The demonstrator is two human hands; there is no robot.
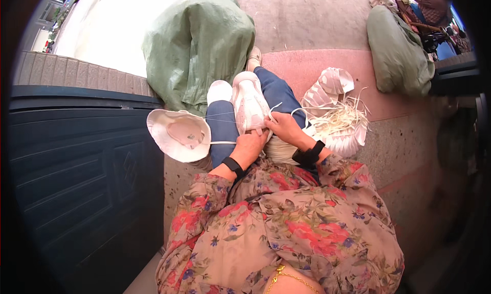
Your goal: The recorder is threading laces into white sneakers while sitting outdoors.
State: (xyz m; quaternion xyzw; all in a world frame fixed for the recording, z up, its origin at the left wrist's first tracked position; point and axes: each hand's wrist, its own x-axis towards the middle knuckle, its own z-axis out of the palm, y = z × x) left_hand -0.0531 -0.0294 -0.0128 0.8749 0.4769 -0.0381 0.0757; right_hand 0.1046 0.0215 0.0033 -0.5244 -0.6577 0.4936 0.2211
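In the head view, a pale pink shoe upper [250,102] is held over the lap between blue-trousered legs [220,125], its rounded toe pointed away from the body and its long axis run nearly straight outward, so that only the near, heel end is met by the fingers. The left hand [248,145] is placed at that near end, its fingers bent and bunched against the edge; whether anything is pinched there cannot be told. The right hand [287,128] is set at the right rear corner, slightly farther out, with thumb and forefinger seemingly closed on a white lace [276,107]. From the fingers, most of the upper therefore lies straight ahead, and its right flank is nearer to the right hand. A white cord [223,142] is stretched leftward from the left hand, toward a white rounded piece [179,135] beside the left thigh. To the right of the legs, a bundle of cream strips [337,121] is seen just beside stacked pale pieces [327,87].
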